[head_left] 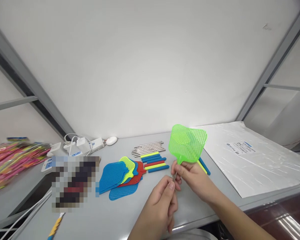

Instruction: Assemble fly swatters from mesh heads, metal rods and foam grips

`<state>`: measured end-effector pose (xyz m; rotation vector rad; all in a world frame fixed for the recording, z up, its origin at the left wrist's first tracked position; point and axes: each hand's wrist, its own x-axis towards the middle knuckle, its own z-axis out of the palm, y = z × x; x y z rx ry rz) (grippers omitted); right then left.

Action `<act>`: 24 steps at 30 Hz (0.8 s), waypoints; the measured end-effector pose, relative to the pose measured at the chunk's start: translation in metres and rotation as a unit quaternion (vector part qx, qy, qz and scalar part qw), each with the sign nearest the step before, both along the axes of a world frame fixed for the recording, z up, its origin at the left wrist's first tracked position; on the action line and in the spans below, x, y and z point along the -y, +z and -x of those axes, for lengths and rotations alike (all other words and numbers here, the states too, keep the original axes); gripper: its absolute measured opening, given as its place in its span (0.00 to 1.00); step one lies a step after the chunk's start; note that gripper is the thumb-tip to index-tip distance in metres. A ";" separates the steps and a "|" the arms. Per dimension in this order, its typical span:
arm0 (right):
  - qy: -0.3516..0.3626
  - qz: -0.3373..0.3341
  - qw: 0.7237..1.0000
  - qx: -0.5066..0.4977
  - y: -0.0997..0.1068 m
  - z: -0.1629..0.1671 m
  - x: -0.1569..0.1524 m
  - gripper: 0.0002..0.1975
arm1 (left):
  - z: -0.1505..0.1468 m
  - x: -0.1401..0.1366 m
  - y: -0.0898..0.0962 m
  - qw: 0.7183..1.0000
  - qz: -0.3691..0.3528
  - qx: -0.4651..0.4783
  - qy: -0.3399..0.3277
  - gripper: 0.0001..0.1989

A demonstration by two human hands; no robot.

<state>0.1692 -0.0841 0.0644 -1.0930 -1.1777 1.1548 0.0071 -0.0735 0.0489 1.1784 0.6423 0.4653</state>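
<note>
My right hand [193, 180] pinches the neck of a bright green fly swatter head [187, 143], which stands raised over the table. A thin metal rod [174, 176] runs down from there into my left hand [162, 200], whose fingers are closed around it. How far the rod sits in the neck is hidden by my fingers. To the left lie overlapping swatter heads: blue [112, 175], yellow [127, 166] and red [139, 171]. Coloured handle tubes [155, 163] lie in a row beside them, below a bundle of metal rods [148, 149].
A large white package [230, 166] covers the right of the table. More tubes [205, 166] lie behind my right hand. Power strips [97, 144] with plugs and cables, a white mouse-like object [111, 141] and a pixelated item [76, 183] occupy the left. Colourful bagged goods [15, 160] lie further left.
</note>
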 end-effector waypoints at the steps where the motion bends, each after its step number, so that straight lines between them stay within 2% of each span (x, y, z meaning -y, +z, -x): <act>1: 0.023 0.001 1.000 0.004 0.000 0.005 0.004 0.16 | 0.002 0.000 0.004 0.999 -0.026 -0.016 0.009 0.19; 4: 0.047 -0.005 0.999 0.010 -0.002 0.014 0.012 0.14 | 0.007 0.000 0.016 0.980 -0.172 -0.094 0.044 0.19; 6: 0.026 -0.013 1.000 0.012 -0.004 0.017 0.015 0.14 | 0.011 -0.001 0.022 0.940 -0.291 -0.161 0.069 0.17; 8: -0.014 -0.027 0.999 0.010 -0.005 0.016 0.016 0.15 | 0.016 -0.001 0.027 0.895 -0.379 -0.221 0.078 0.16; 13: -0.174 -0.079 0.978 -0.078 0.004 -0.005 0.014 0.13 | 0.034 -0.007 0.027 0.796 -0.511 -0.303 0.118 0.15; 15: -0.201 -0.091 0.967 -0.130 0.009 -0.012 0.013 0.13 | 0.040 -0.010 0.025 0.763 -0.539 -0.337 0.113 0.15; 19: -0.172 -0.105 0.966 -0.159 0.006 -0.008 0.011 0.10 | 0.040 -0.013 0.028 0.702 -0.588 -0.381 0.125 0.15; 22: -0.065 -0.092 0.987 -0.113 -0.006 0.008 0.010 0.09 | 0.035 -0.013 0.039 0.671 -0.643 -0.352 0.116 0.14; 24: -0.017 -0.093 0.991 -0.099 -0.011 0.018 0.008 0.11 | 0.033 -0.010 0.044 0.652 -0.675 -0.312 0.145 0.10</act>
